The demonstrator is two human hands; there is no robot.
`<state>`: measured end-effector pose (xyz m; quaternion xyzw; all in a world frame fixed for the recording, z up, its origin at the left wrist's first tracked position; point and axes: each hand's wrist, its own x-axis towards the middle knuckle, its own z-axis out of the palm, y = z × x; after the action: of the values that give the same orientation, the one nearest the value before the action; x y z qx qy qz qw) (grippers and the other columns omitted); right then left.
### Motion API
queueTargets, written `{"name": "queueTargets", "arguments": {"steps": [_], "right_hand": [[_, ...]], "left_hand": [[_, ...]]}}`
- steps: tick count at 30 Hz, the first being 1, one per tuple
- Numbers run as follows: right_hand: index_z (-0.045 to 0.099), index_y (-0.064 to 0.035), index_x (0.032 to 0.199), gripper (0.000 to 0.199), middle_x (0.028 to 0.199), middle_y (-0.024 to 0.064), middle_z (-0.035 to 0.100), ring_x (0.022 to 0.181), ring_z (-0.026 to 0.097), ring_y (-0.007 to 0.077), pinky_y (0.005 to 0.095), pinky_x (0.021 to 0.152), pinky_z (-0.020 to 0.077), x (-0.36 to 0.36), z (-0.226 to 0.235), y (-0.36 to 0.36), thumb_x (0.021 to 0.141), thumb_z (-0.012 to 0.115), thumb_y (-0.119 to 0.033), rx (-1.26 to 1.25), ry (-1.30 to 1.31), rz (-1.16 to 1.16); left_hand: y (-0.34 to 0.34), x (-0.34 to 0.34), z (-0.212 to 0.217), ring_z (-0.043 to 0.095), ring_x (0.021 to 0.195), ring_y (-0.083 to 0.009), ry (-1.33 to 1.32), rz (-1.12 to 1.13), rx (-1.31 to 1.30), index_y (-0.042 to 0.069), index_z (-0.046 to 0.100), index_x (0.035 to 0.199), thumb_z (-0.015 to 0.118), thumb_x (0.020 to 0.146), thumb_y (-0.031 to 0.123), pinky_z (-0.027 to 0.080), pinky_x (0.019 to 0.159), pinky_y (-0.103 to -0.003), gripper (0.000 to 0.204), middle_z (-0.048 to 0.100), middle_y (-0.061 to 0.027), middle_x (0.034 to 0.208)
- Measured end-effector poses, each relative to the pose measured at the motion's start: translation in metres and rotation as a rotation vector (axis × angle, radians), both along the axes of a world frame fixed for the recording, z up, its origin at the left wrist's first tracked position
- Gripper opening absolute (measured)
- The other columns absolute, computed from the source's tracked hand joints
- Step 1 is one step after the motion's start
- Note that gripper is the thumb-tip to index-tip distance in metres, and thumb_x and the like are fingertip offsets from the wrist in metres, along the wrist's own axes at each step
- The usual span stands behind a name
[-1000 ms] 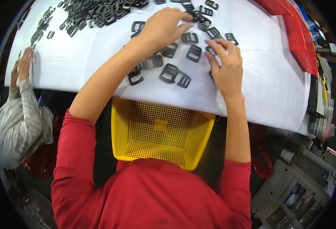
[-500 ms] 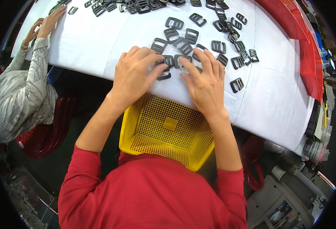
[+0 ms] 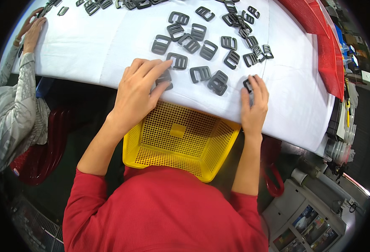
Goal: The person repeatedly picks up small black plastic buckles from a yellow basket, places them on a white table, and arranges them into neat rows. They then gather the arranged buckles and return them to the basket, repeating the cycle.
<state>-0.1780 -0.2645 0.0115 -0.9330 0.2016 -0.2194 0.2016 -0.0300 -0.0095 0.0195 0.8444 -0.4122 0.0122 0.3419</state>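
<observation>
Dark grey plastic strap buckles lie scattered over the white-covered table. My left hand [image 3: 138, 86] hovers at the near edge with thumb and fingers apart. Beneath it a buckle [image 3: 164, 79] is partly hidden, and its index fingertip is close to another buckle [image 3: 178, 61]. To the right, my right hand [image 3: 254, 103] has its thumb and fingers closed on a single buckle [image 3: 247, 85] at the table's edge. Between my hands lie a separate buckle [image 3: 200, 74] and an overlapping pair of buckles [image 3: 218, 82].
A yellow perforated basket [image 3: 177, 157] sits below the table edge, in front of my body. Red perforated trays [image 3: 330, 63] line the right side. More buckles [image 3: 130, 3] are heaped along the far side. At far left a co-worker's hands [image 3: 32, 33] rest on the table.
My right hand has moved right, from the middle buckles to the lone buckle, and gripped it. My left hand stays near the edge. The buckles between them are now uncovered, and the view has shifted slightly.
</observation>
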Motion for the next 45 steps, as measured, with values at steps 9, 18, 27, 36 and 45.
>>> {"name": "queueTargets", "arguments": {"steps": [9,18,27,36,45], "right_hand": [[0.060,-0.0058,0.122,0.042,0.128,0.0140,0.055,0.123,0.047,0.0357,0.0440,0.102,0.0385,0.038,-0.005,0.058,0.082,0.069,-0.015,0.011,-0.069,0.270],[0.069,-0.0064,0.101,0.020,0.103,0.0097,0.067,0.098,0.061,0.0282,0.0378,0.092,0.0448,0.010,0.019,0.063,0.082,0.069,-0.013,0.614,0.052,0.558],[0.065,-0.0092,0.111,0.029,0.112,0.0072,0.063,0.107,0.056,0.0260,0.0385,0.093,0.0419,0.064,0.005,0.016,0.083,0.068,-0.015,-0.187,-0.055,0.276],[0.056,-0.0034,0.126,0.038,0.127,0.0147,0.056,0.124,0.046,0.0326,0.0426,0.103,0.0385,0.089,-0.002,-0.005,0.088,0.057,-0.008,-0.207,-0.064,0.221],[0.058,-0.0039,0.123,0.037,0.127,0.0121,0.057,0.123,0.047,0.0298,0.0409,0.104,0.0351,0.092,-0.012,-0.003,0.086,0.058,-0.006,-0.371,-0.051,0.210]], "left_hand": [[-0.029,-0.007,0.004,0.055,0.109,-0.0317,0.031,0.070,-0.043,0.006,0.057,0.126,0.067,0.084,0.013,0.048,0.088,-0.038,0.044,0.055,-0.0132,0.124],[-0.014,-0.012,0.017,0.062,0.084,-0.0296,0.320,-0.184,-0.013,0.005,0.066,0.105,0.064,0.085,0.010,0.050,0.074,-0.036,0.021,0.065,-0.0109,0.094],[-0.055,0.026,-0.001,0.055,0.099,-0.0280,-0.240,-0.077,0.055,0.003,0.061,0.113,0.054,0.079,-0.004,0.048,0.087,-0.036,0.036,0.061,-0.0084,0.113],[-0.037,0.059,0.013,0.058,0.100,-0.0292,-0.112,0.035,-0.124,0.004,0.066,0.100,0.054,0.083,-0.005,0.048,0.086,-0.036,0.023,0.063,-0.0107,0.106],[-0.013,0.084,-0.012,0.061,0.105,-0.0271,-0.003,0.196,-0.211,0.005,0.068,0.103,0.053,0.086,-0.004,0.048,0.089,-0.033,0.025,0.065,-0.0125,0.108]]}}
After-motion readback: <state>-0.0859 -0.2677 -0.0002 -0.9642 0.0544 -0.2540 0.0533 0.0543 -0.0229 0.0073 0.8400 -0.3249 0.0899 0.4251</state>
